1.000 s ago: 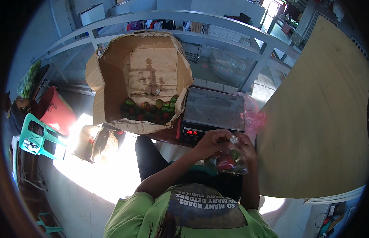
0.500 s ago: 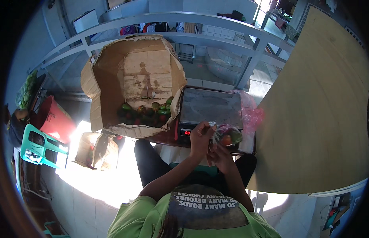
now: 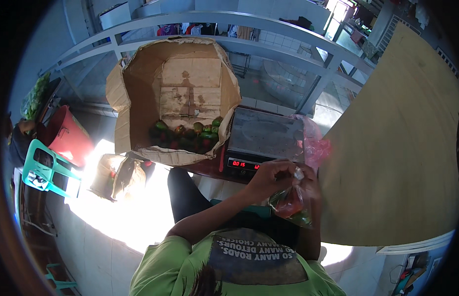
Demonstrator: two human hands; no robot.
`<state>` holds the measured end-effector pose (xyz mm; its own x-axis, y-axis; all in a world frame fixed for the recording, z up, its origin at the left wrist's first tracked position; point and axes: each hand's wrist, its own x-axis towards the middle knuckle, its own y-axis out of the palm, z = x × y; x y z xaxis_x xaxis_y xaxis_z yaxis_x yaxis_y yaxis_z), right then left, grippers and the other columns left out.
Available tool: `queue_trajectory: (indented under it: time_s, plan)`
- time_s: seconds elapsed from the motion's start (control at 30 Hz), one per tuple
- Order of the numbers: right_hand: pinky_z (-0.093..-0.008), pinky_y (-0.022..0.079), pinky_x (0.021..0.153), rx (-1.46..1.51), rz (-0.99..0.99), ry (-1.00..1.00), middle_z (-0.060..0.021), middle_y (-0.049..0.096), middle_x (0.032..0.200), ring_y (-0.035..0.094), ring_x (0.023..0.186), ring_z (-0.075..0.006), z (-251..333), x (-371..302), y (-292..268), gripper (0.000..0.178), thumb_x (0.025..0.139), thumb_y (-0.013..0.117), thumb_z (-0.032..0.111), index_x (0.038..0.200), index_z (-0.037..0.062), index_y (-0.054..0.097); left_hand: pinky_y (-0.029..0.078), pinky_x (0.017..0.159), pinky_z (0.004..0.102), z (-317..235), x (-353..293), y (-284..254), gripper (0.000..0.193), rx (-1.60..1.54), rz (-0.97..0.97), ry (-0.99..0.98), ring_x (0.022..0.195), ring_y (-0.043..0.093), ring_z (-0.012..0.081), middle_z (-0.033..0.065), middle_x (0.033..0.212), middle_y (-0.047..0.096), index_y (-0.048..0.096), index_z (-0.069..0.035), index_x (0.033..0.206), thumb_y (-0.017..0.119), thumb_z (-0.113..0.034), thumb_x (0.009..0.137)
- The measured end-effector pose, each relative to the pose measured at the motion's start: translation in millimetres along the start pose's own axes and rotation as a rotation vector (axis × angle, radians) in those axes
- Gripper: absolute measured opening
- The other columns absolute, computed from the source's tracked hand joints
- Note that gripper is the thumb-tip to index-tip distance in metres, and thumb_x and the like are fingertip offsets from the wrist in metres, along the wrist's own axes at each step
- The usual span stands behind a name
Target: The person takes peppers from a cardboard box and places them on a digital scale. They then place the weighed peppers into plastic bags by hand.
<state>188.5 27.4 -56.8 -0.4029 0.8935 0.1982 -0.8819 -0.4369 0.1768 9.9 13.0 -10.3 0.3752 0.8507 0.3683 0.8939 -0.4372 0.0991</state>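
Observation:
A clear plastic bag (image 3: 291,205) with red and green produce inside, which looks like bell peppers, hangs from its gathered neck in front of me. My left hand (image 3: 272,178) pinches at that neck from the left. On its other side my right hand (image 3: 309,186) is closed around the neck, its fingers partly hidden. Just beyond my hands is a digital scale (image 3: 266,132) with a bare flat top and a lit red display. To its left, a large open cardboard box (image 3: 190,74) holds several more green and red peppers (image 3: 197,135) along its near side.
Pink plastic bags (image 3: 315,148) lie at the scale's right edge. A big tan board (image 3: 392,148) stands on the right. On the left are a small carton (image 3: 122,177), a red bin (image 3: 70,135) and a turquoise plastic chair (image 3: 42,165). A railing (image 3: 269,24) runs behind.
The filled bag has swung down and now hangs closer to me, to the right. My right hand has risen to the bag's neck. The scale's display reading has changed.

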Motion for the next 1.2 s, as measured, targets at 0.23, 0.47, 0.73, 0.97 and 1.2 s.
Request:
queue_trajectory:
  time_s: [0.23, 0.47, 0.73, 0.97, 1.2]
  plan:
    - [-0.0285, 0.048, 0.053, 1.100, 0.087, 0.075, -0.0098, 0.054, 0.079, 0.057, 0.066, -0.0183, -46.5, 3.7, 72.9, 0.037, 0.085, 0.052, 0.029, 0.110, 0.0034, 0.047, 0.044, 0.059, 0.0209, 43.9, 0.0, -12.6, 0.013, -0.225, -0.429, -0.214, 0.065, 0.051, 0.0039, -0.0025, 0.068, 0.053, 0.054, -0.004, 0.078, 0.060, -0.015, 0.081]
    - [-0.0266, 0.044, 0.052, 0.194, -0.312, 0.241, -0.0066, 0.048, 0.071, 0.052, 0.058, -0.0194, -38.5, -16.2, 58.8, 0.019, 0.089, 0.045, 0.019, 0.098, 0.0030, 0.049, 0.037, 0.044, 0.0186, 58.4, -13.9, -8.1, 0.009, -0.070, -0.544, -0.204, 0.051, 0.048, 0.0032, -0.0008, 0.058, 0.051, 0.051, -0.002, 0.077, 0.058, -0.006, 0.079]
    - [-0.0231, 0.035, 0.054, -0.328, -0.395, -0.018, -0.0011, 0.050, 0.067, 0.045, 0.059, -0.0081, -10.4, 2.7, 30.8, 0.017, 0.085, 0.052, 0.014, 0.072, 0.0033, 0.049, 0.039, 0.049, 0.0202, 44.7, -18.8, 2.4, 0.008, -0.091, -0.317, -0.216, 0.055, 0.049, 0.0043, 0.0016, 0.066, 0.052, 0.052, 0.000, 0.078, 0.060, -0.003, 0.076]
    - [-0.0179, 0.032, 0.052, 0.296, -0.524, 0.043, 0.0037, 0.048, 0.066, 0.041, 0.058, -0.0012, -5.0, 11.3, 48.2, 0.016, 0.085, 0.054, 0.014, 0.071, 0.0097, 0.049, 0.041, 0.059, 0.0204, 29.9, -9.5, 8.3, 0.012, 0.233, -0.336, -0.074, 0.069, 0.051, 0.0083, 0.0051, 0.086, 0.053, 0.055, 0.004, 0.085, 0.059, -0.002, 0.076]
    - [-0.0197, 0.038, 0.060, 0.072, -0.583, -0.087, 0.0014, 0.052, 0.075, 0.047, 0.069, -0.0043, 6.0, 14.6, 53.5, 0.005, 0.080, 0.056, 0.005, 0.085, 0.0044, 0.053, 0.039, 0.073, 0.0243, 33.2, -13.1, 15.1, 0.031, 0.291, -0.300, 0.071, 0.090, 0.049, 0.0138, 0.0089, 0.110, 0.045, 0.051, 0.002, 0.109, 0.055, -0.005, 0.080]
